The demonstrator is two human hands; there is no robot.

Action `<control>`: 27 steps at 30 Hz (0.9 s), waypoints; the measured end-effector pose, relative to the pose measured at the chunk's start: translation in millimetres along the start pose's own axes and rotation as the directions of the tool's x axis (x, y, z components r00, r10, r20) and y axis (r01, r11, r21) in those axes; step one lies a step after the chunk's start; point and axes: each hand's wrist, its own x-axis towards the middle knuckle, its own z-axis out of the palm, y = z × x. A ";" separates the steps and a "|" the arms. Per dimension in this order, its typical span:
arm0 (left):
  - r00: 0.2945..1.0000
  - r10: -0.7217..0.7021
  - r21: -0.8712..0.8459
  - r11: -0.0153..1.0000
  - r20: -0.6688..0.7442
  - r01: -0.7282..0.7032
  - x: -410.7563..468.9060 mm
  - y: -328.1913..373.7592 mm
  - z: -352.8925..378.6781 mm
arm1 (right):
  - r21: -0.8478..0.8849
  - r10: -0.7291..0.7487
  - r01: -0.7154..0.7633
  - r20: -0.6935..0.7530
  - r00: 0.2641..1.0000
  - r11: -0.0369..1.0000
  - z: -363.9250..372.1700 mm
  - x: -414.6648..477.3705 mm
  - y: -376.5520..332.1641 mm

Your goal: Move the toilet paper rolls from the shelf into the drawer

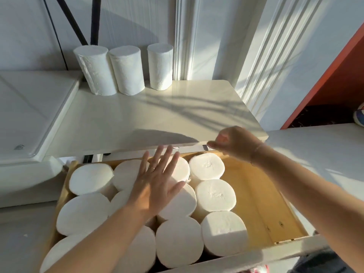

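Three white toilet paper rolls stand upright at the back of the cream shelf top (157, 115): a left roll (96, 70), a middle roll (128, 69) and a right roll (160, 66). Below, the open wooden drawer (256, 194) holds several rolls standing on end, such as one (206, 167) at the back. My left hand (157, 184) lies flat with fingers spread over the rolls in the drawer. My right hand (234, 143) hovers at the shelf's front edge, fingers loosely curled, holding nothing.
The drawer's right part shows bare wood. A white appliance lid (29, 115) adjoins the shelf on the left. White moulded wall panels rise behind, and an orange-framed cabinet (334, 75) stands at the right.
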 end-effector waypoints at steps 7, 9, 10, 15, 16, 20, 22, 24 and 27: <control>0.987 -0.160 0.022 0.987 0.010 0.160 38.0 -53.8 -13.1 | 0.509 -0.004 0.123 -0.229 0.973 0.852 11.8 147.0 -60.4; 0.983 -0.180 0.006 0.984 0.032 0.180 55.3 -60.9 -13.2 | 0.590 0.056 0.105 -0.248 0.967 0.800 13.0 188.4 -71.1; 0.982 -0.186 -0.003 0.982 0.037 0.187 62.6 -63.2 -12.7 | 0.628 0.085 0.098 -0.254 0.963 0.772 13.2 206.8 -75.5; 0.980 -0.198 0.031 0.980 0.011 0.198 77.2 -64.6 -10.7 | 0.708 0.136 0.127 -0.302 0.944 0.695 16.6 277.3 -84.6; 0.981 -0.195 0.022 0.981 0.011 0.195 77.2 -64.5 -10.1 | 0.719 0.125 0.140 -0.303 0.945 0.681 17.0 287.7 -85.4; 0.983 -0.181 0.004 0.983 0.016 0.181 77.8 -66.3 -8.1 | 0.756 0.069 0.226 -0.337 0.939 0.614 17.0 316.9 -90.4; 0.984 -0.179 0.015 0.984 0.019 0.179 77.7 -66.5 -7.8 | 0.764 0.053 0.259 -0.357 0.933 0.591 16.9 324.7 -93.0; 0.983 -0.181 0.020 0.983 0.023 0.180 77.6 -66.4 -7.8 | 0.773 0.044 0.274 -0.363 0.931 0.572 17.5 330.3 -94.1; 0.982 -0.185 0.021 0.983 0.025 0.184 77.6 -66.6 -7.6 | 0.775 0.052 0.273 -0.365 0.930 0.570 18.2 330.4 -94.2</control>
